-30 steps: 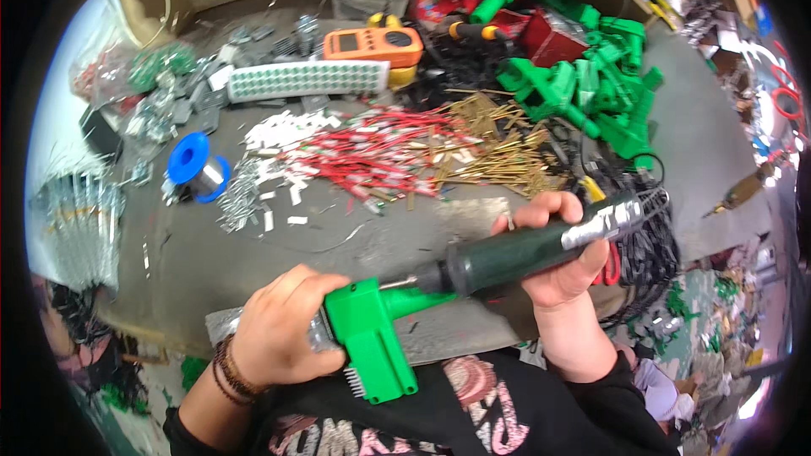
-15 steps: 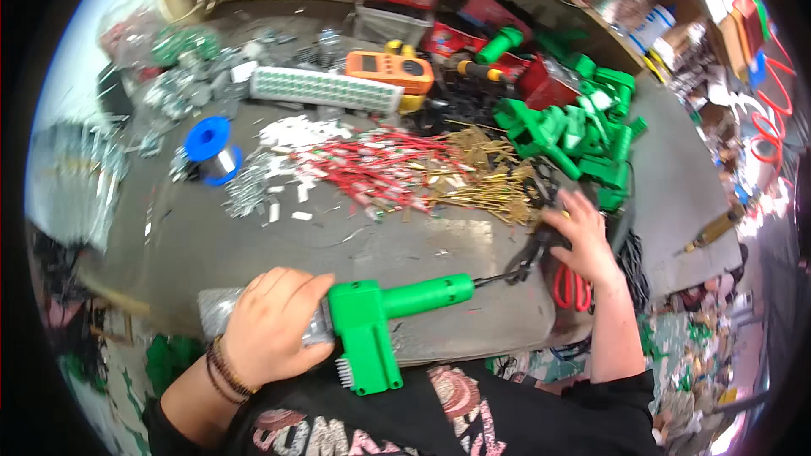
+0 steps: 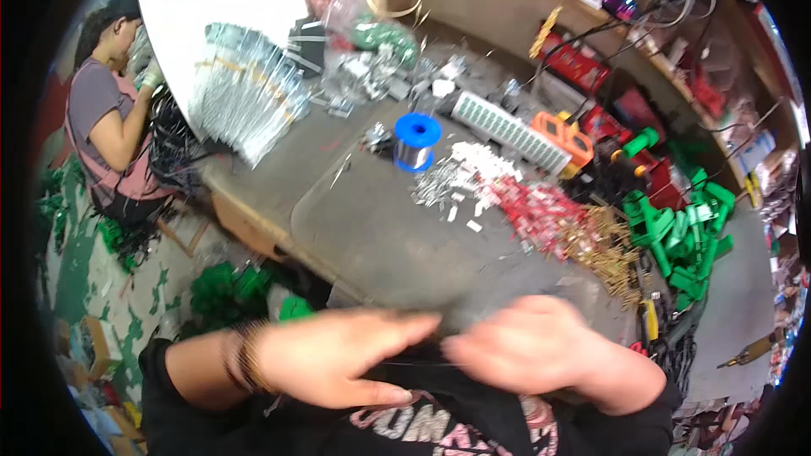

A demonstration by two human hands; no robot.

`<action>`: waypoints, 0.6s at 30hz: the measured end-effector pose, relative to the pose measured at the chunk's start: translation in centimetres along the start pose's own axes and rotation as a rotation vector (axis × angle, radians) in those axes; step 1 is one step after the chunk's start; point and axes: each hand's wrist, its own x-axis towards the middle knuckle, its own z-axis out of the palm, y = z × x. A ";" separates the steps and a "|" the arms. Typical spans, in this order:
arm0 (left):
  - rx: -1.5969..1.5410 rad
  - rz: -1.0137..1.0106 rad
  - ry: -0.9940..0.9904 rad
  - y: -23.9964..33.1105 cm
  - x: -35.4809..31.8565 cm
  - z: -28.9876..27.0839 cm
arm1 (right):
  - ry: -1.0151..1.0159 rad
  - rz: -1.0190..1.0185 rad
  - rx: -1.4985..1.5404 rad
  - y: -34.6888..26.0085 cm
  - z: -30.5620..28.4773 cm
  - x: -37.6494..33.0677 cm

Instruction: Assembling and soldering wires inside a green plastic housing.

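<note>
My left hand (image 3: 334, 361) is over the table's near edge, fingers stretched out and thumb apart, with nothing visible in it. Close to its fingertips, my right hand (image 3: 528, 346) is smeared by motion; its fingers look curled, and I cannot make out whether they hold anything. A grey blur between the hands is too smeared to name. Just behind my left wrist a green plastic piece (image 3: 295, 308) shows beyond the table edge. On the tabletop (image 3: 372, 241) lie white connector pieces (image 3: 477, 156), red wired parts (image 3: 541, 211) and brass-coloured pins (image 3: 604, 253).
A blue solder-wire spool (image 3: 417, 142), a long white strip with green rows (image 3: 511, 133) and an orange meter (image 3: 563, 139) stand farther back. Green plastic housings (image 3: 684, 232) pile up at right, near a soldering iron (image 3: 748, 353). At far left sits another person (image 3: 110, 110).
The view has swung left. My left hand has let go of the green handheld tool, now out of both hands. My right hand has left the black cord and come near my left.
</note>
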 end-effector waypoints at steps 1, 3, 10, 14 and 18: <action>0.190 -0.118 -0.029 -0.3 -0.2 1.9 | -0.111 -0.007 0.051 0.1 0.6 2.8; 0.161 -0.301 0.152 -3.7 -3.5 1.2 | -0.142 0.065 0.201 3.5 2.4 4.5; -0.568 -0.143 1.695 -10.1 -29.1 1.3 | 0.495 1.081 0.606 28.3 -4.1 4.2; -0.657 -0.091 2.028 -11.0 -34.5 -3.8 | 0.687 1.068 0.892 44.9 -7.7 -3.7; -0.332 0.016 2.040 -12.9 -38.4 -4.3 | 0.569 1.063 0.941 57.2 -16.8 -12.2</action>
